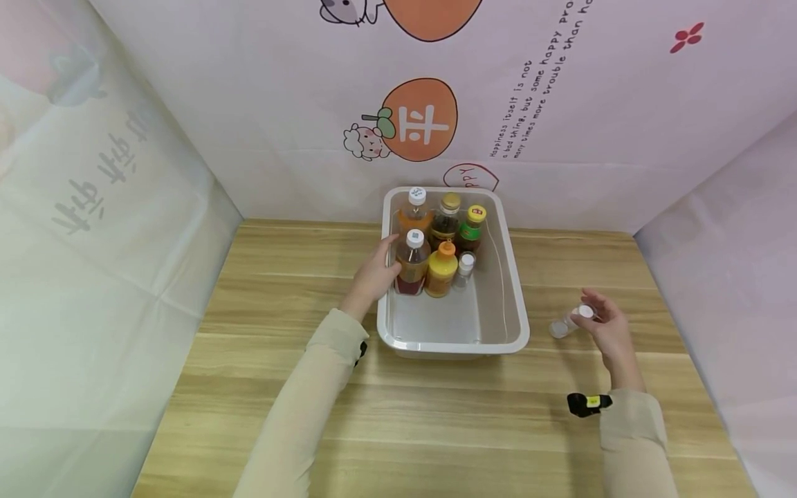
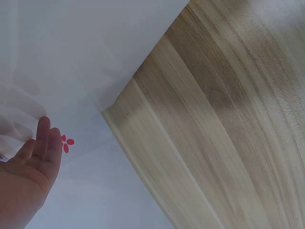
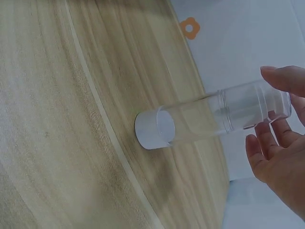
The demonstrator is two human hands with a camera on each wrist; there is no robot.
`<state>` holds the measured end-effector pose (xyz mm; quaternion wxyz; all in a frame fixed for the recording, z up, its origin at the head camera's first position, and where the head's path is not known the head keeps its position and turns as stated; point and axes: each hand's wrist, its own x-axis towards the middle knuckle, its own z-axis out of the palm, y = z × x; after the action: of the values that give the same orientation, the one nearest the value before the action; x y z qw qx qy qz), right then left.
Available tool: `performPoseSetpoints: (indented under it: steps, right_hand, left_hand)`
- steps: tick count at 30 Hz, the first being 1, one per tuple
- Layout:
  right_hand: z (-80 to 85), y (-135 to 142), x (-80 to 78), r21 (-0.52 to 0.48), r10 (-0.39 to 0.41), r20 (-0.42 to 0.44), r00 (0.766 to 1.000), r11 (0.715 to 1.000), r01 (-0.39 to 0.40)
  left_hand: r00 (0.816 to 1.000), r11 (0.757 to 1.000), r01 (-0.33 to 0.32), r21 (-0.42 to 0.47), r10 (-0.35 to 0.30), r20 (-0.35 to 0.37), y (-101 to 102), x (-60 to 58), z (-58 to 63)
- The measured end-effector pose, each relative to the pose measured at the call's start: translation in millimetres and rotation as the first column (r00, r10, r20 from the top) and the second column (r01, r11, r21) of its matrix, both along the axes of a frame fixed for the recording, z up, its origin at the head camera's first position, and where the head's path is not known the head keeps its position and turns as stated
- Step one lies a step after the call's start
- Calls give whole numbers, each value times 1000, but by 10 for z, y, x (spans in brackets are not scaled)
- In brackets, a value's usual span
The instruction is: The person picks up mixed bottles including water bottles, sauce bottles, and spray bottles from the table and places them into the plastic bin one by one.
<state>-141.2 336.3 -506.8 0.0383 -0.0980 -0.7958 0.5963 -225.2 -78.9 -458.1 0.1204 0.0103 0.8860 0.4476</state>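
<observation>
A clear cylindrical bottle (image 1: 564,326) stands on the table to the right of the white tub (image 1: 457,347). My right hand (image 1: 609,332) holds it by its top end, thumb on one side and fingers on the other. In the right wrist view the clear bottle (image 3: 205,117) has a white base (image 3: 153,129) down at the wood. At the tub's left rim is my left hand (image 1: 375,271), beside a white-capped bottle (image 1: 412,261) with dark red contents low in it. The left hand (image 2: 35,167) shows nearly straight fingers in its wrist view.
Inside the tub stand an orange drink bottle (image 1: 415,213), a gold-capped dark bottle (image 1: 445,223), a yellow-capped bottle (image 1: 470,232), a yellow squeeze bottle (image 1: 442,272) and a small clear bottle (image 1: 463,271). Printed cloth walls (image 1: 280,138) border the wooden table (image 1: 292,297).
</observation>
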Motion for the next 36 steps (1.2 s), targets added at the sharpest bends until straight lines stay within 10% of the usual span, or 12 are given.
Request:
performPoseSetpoints:
  steps: [20, 36]
  right_hand:
    - [113, 0, -42, -161, -126, 70, 990, 978, 136]
    - [563, -147, -251, -93, -130, -32, 991, 988, 126]
  left_hand:
    - [1000, 1000, -3, -6, 3, -8, -2, 11, 5]
    - [1000, 1000, 2, 4, -2, -19, -4, -3, -14]
